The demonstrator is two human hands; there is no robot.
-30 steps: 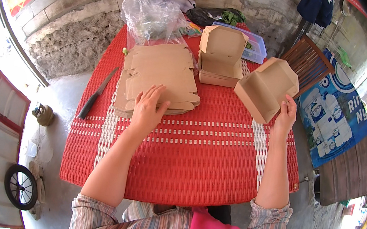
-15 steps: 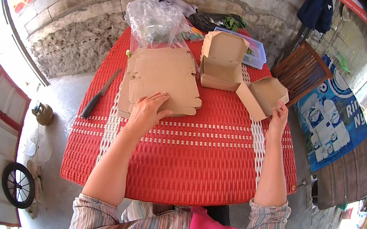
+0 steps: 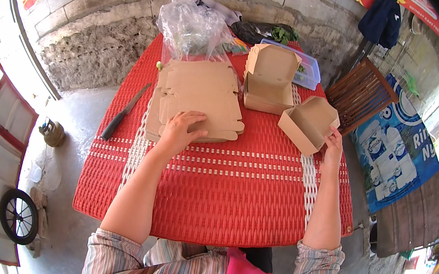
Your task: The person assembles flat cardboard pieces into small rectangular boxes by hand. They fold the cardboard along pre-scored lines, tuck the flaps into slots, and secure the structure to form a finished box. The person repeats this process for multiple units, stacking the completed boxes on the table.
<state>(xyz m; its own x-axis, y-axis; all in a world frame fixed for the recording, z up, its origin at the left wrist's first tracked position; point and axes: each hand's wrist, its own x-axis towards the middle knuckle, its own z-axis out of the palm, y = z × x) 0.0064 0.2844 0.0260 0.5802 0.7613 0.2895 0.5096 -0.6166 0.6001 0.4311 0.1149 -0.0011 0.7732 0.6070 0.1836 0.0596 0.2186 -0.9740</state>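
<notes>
My left hand lies with its fingers stretched out on the front of a stack of flat brown cardboard box blanks. The blanks have cut tabs and slots along their edges. With fingers and thumb closed on its right side, my right hand grips a folded brown cardboard box. This box is tilted and its open inside shows. Just behind it to the left stands another folded box with its lid raised; it seems to sit on more boxes of the same kind.
A knife with a dark handle lies left of the blanks on the red woven table. Farther back are a clear plastic bag, a black bag with green leaves and a clear plastic container. A wooden chair stands at the right.
My right hand has brought the box slightly lower and turned it, so it sits more level. My left hand stays on the blanks. The whole view has shifted a little.
</notes>
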